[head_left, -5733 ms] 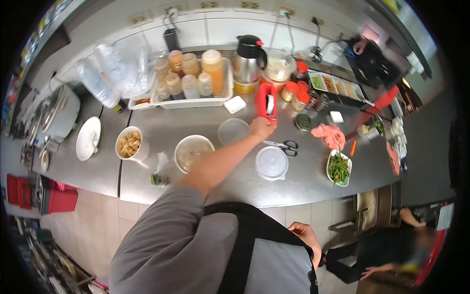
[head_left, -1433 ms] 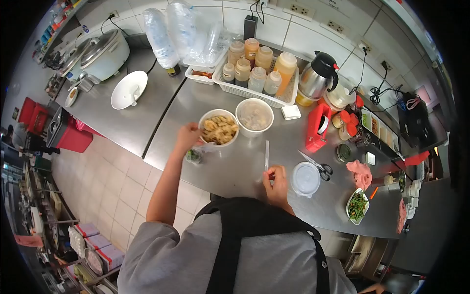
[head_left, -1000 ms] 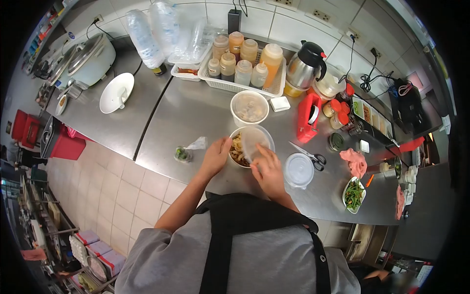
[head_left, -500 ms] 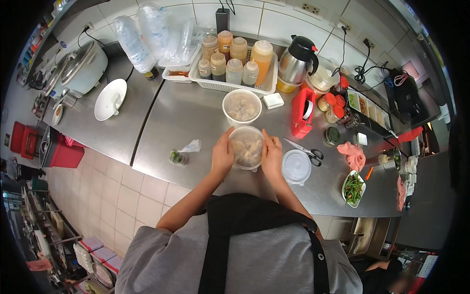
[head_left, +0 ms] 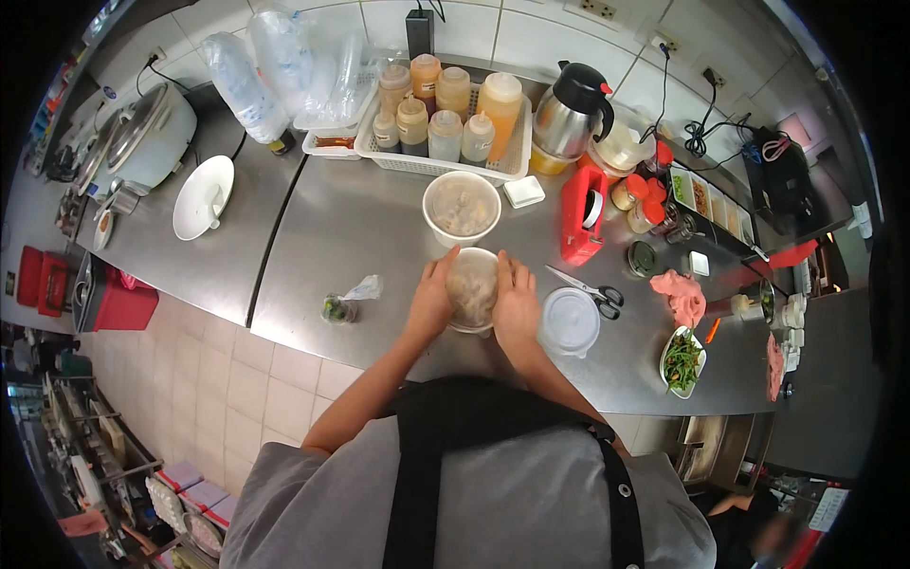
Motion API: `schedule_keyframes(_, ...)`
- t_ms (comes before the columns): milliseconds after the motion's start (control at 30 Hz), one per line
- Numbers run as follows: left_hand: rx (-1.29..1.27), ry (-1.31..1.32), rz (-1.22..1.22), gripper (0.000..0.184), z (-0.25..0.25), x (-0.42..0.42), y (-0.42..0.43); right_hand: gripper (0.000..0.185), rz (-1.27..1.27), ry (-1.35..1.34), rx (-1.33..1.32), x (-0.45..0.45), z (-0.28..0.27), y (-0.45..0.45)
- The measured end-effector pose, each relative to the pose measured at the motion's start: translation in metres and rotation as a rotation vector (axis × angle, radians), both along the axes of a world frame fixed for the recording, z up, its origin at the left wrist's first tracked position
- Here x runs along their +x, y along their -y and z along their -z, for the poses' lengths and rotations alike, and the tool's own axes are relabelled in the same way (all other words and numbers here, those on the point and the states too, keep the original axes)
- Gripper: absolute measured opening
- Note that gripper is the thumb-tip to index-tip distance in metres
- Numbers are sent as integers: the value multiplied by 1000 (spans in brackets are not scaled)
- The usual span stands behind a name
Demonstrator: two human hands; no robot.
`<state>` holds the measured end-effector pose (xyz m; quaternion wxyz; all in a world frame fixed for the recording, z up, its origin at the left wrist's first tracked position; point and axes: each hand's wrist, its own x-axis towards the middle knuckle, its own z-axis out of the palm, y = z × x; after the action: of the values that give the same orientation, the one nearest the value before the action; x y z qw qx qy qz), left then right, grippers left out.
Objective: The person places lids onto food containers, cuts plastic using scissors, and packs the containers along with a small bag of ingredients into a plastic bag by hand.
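Note:
Both my hands are round a white bowl (head_left: 472,289) whose translucent lid lies over its food, near the counter's front edge. My left hand (head_left: 432,299) presses against the left side of the rim. On the right side, my right hand (head_left: 516,302) rests with its fingers on the lid's edge. Just behind stands a second lidded bowl (head_left: 462,208). A round container with a pale lid (head_left: 570,321) is right of my right hand, beside black-handled scissors (head_left: 594,289). To the left lies a small knotted plastic bag (head_left: 339,308) with something green in it.
A basket of sauce bottles (head_left: 434,169), a steel jug (head_left: 565,119) and a red tape dispenser (head_left: 581,218) stand behind. At right are a pink cloth (head_left: 679,296) and a dish of green vegetables (head_left: 682,363). A white plate (head_left: 197,204) is at left. Part of another person shows lower right.
The food bowl came from the left to in front of me, and the lid was brought onto it. Both hands have closed in round it. Earlier, my left hand was at the tape dispenser.

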<state>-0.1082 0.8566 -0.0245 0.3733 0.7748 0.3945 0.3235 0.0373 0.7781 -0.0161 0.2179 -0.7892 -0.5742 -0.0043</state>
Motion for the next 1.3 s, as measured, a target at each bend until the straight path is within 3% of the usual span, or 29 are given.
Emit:
schedule_keyframes(67, 50, 121, 127, 53, 21, -4, -21, 60, -87, 193, 59, -7, -23, 3)
schedule_keyframes(167, -324, 264, -92, 38, 6, 2, -10, 61, -163, 249, 59, -15, -22, 11)
schedule_keyframes(267, -25, 177, -381, 37, 25, 7, 40, 60, -97, 167, 54, -25, -20, 18)
schedule_keyframes(400, -186, 213, -268, 33, 8, 5, 52, 50, -12, 144, -93, -23, -27, 21)
schedule_keyframes(500, -227, 165, -93, 31, -1, 7, 34, 34, -68, -136, 153, 1, -22, 3)
schedule_keyframes(567, -223, 181, -66, 31, -1, 12, 32, 25, -91, -255, 162, 17, -13, -1)
schedule_keyframes(700, -141, 177, -118, 37, 4, 16, 42, 16, -64, -296, 154, 15, -9, -1)
schedule_keyframes(867, -161, 21, -85, 52, -17, 18, 43, 19, -79, -249, 33, 20, -12, -11)
schedule_keyframes(1000, 34, -15, -130, 65, -12, 33, 35, 26, -45, -258, -6, 33, -19, -20)
schedule_keyframes(1100, 106, -24, -229, 66, -12, 36, 40, 35, 154, -188, 62, 13, -20, 10)
schedule_keyframes(1200, 111, 23, -269, 67, -7, 34, 45, 38, 224, -402, 120, -16, -10, 41)
schedule_keyframes(1300, 81, -25, -218, 68, -10, 32, 54, 35, 199, -452, 267, -10, 1, 42)
